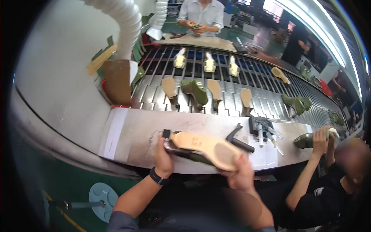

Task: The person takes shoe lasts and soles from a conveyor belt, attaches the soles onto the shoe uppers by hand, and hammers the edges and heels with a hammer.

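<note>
A shoe (199,146) with a tan sole turned upward is held between my two hands over the near edge of the workbench. My left hand (164,156) grips its heel end, where a dark heel block sticks up. Around the toe end my right hand (239,173) is closed, thumb on the sole. Some green upper shows below the sole's edge. Just beyond the toe, a dark hammer (240,143) lies on the bench, beside a black holder (258,125) with several brush-like tools (266,135).
Past the bench runs a slatted metal conveyor (148,96) carrying tan soles with heels (169,87) and green shoes (194,91). A co-worker (328,181) at right handles a green shoe (304,141). Another person (201,17) stands across the conveyor. A ribbed hose (127,29) hangs at left.
</note>
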{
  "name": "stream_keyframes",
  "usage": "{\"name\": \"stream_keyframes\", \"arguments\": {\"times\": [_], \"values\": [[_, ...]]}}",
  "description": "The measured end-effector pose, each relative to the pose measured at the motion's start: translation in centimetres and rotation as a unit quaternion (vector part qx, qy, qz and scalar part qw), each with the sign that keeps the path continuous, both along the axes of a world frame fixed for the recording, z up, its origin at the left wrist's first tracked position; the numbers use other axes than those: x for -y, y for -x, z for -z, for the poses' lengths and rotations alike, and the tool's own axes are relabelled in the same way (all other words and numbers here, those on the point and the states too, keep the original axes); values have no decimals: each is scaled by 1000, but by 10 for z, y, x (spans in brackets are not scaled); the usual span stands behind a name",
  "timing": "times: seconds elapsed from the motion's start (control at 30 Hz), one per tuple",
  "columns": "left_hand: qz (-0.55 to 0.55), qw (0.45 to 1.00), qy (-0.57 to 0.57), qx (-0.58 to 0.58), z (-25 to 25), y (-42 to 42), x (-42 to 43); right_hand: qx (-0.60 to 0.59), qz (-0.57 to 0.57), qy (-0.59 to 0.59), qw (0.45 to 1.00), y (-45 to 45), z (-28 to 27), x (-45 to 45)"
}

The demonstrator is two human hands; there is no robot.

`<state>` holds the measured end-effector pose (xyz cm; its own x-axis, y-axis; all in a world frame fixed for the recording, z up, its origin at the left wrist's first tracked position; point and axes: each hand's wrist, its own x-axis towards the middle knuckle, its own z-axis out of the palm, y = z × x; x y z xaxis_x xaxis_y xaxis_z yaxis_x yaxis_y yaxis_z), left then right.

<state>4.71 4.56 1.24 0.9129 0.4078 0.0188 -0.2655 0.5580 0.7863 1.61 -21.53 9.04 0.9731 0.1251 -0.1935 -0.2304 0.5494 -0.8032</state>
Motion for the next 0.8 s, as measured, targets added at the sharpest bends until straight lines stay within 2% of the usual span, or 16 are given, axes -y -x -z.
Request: {"name": "stream_keyframes", "arguments": {"times": [0.03, 0.07, 0.1, 0.13, 0.17, 0.2, 0.23, 0.27, 0.33, 0.4, 0.43, 0.5, 0.53, 0.63, 0.73, 0.8], "values": [[-20, 1000, -14, 11, -8, -1, -3, -25, -14, -40, 999, 14, 15, -8], [-60, 995, -81, 4, 0, -7, -3, -26, -35, -32, 998, 22, 24, -16], [-38, 990, -132, 14, -9, -9, -12, -28, -57, -25, 998, 26, 30, -18], [-11, 983, -182, 25, -26, -12, -25, 1, -149, 106, 983, 26, 42, -12], [15, 972, -232, 34, -40, -16, -35, 24, -238, 232, 943, 27, 51, -9], [13, 962, -263, 72, -46, -25, -38, 117, -183, 304, 928, 29, 42, -22], [39, 946, -313, 82, -52, -29, -34, 244, -136, 402, 872, 19, 32, -25], [68, 925, -363, 90, -57, -30, -32, 359, -86, 488, 791, 5, 20, -29], [111, 892, -427, 97, -69, -29, -23, 388, -73, 424, 815, -20, -11, -44], [131, 881, -447, 87, -74, -28, -15, 407, -93, 422, 805, -42, -38, -58], [124, 875, -457, 100, -76, -28, -14, 412, -129, 431, 792, -53, -48, -62], [142, 868, -468, 86, -74, -30, -22, 489, -116, 428, 751, -54, -58, -67], [166, 904, -385, 82, -74, -28, -21, 528, -102, 443, 717, -49, -62, -64], [208, 933, -277, 98, -63, -34, -28, 583, -11, 474, 660, -33, -50, -63], [219, 923, -303, 94, -66, -33, -22, 647, 45, 471, 598, -39, -28, -69], [221, 908, -343, 98, -68, -35, -19, 666, 57, 460, 584, -48, -16, -73]]}}
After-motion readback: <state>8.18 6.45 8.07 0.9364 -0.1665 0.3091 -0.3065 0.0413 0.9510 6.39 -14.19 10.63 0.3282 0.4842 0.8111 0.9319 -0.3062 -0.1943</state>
